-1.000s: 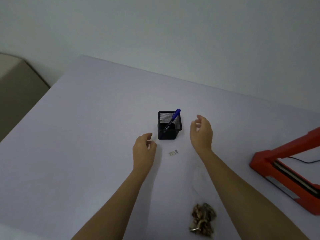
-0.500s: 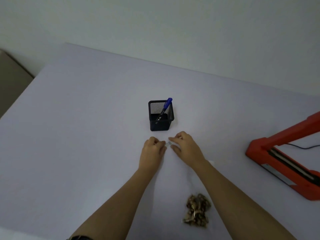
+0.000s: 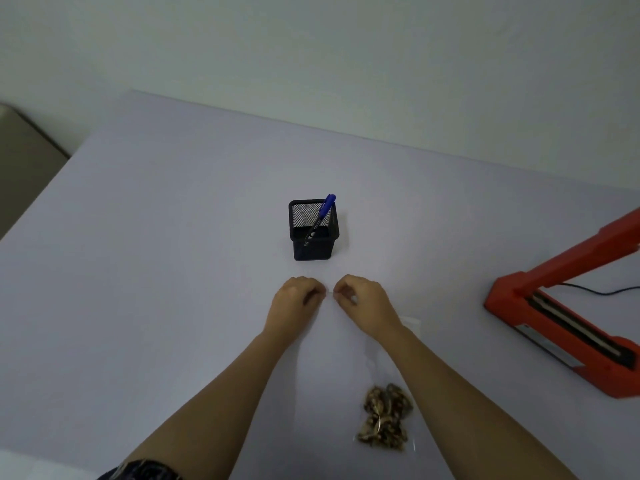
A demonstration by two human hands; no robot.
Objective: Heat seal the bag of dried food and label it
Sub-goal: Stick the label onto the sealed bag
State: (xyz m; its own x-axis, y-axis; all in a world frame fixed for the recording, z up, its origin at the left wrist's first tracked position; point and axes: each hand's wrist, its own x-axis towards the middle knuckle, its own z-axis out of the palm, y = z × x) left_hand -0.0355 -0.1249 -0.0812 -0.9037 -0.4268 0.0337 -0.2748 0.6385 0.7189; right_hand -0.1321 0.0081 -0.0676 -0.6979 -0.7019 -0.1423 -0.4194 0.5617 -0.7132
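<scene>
1. Head view: both hands sit close together just short of the holder (image 3: 313,230), knuckles up, fingers curled.
2. The left hand (image 3: 298,299) and right hand (image 3: 360,301) each pinch an end of the small label (image 3: 330,292), a thin sliver between their fingertips.
3. Half a second ago the label lay flat on the surface (image 3: 156,271) under the fingers; now it is lifted edge-on.
4. The bag (image 3: 386,415) lies on the surface below the right forearm, near the wrist side.
5. The sealer (image 3: 561,327) stands well right of the right hand.
6. A pen (image 3: 323,211) leans in the holder.
</scene>
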